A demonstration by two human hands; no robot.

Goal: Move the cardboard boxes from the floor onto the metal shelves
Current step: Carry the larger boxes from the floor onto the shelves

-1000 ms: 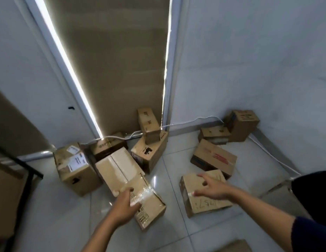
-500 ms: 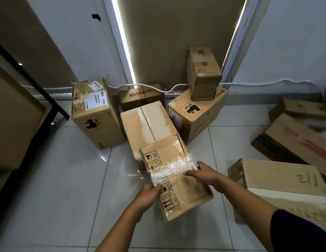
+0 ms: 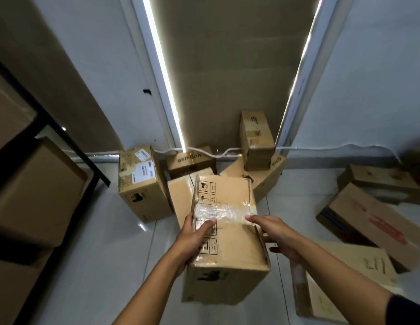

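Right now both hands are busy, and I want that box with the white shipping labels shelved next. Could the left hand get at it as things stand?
Probably not yet. The left hand grips the taped box along with the right hand. The labelled box stands left of it on the floor with nothing in front, so once freed, likely yes.

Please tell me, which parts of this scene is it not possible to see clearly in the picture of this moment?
- Head view: the underside of the held box and the right hand fingers behind its side are hidden by the box.
- The left hand palm is hidden by its own back.
- The metal shelf is cut off by the left edge.
- The red print on the box at right is blurred.
- The label text on the upright box is too small.
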